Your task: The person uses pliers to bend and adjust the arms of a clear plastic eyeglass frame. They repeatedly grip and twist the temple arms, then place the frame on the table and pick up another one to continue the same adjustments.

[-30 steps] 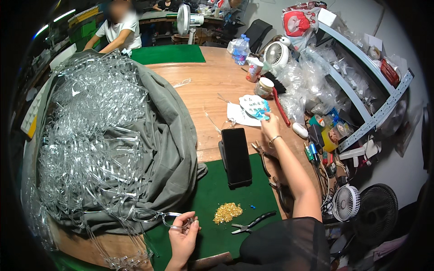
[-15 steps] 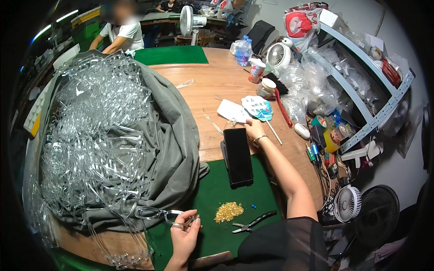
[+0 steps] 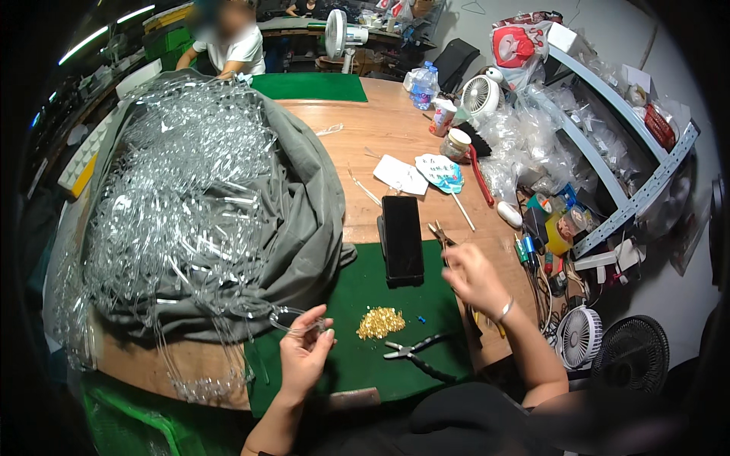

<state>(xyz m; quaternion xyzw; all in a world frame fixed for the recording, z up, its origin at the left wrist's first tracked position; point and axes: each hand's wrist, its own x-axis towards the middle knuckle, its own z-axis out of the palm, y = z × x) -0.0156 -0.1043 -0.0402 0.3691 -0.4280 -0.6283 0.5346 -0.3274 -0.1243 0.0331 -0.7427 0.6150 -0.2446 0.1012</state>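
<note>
A clear plastic eyeglass frame (image 3: 284,320) is held in my left hand (image 3: 303,354), between the thumb and fingers, at the near edge of the big heap of clear eyeglass frames (image 3: 179,190). My right hand (image 3: 477,278) is raised with fingers curled, above a pliers-like tool (image 3: 439,232) by the mat's right edge; whatever it holds, if anything, is hidden. Between the hands, a pile of small gold-coloured pieces (image 3: 380,323) lies on the green mat (image 3: 350,372). Black-handled pliers (image 3: 414,353) lie just nearer, and a tiny blue piece (image 3: 421,320) is beside the pile.
A black phone (image 3: 402,239) leans at the mat's far edge. Beyond are a white card (image 3: 401,176), a blue-and-white paper fan (image 3: 439,175) and a jar (image 3: 455,143). Grey cloth (image 3: 304,197) surrounds the heap. A metal shelf (image 3: 635,190) stands right; another person (image 3: 237,49) sits far left.
My right hand has come back from the top of the phone toward me, fingers now curled. The left hand still holds the eyeglass frame. The whole view has shifted slightly.
</note>
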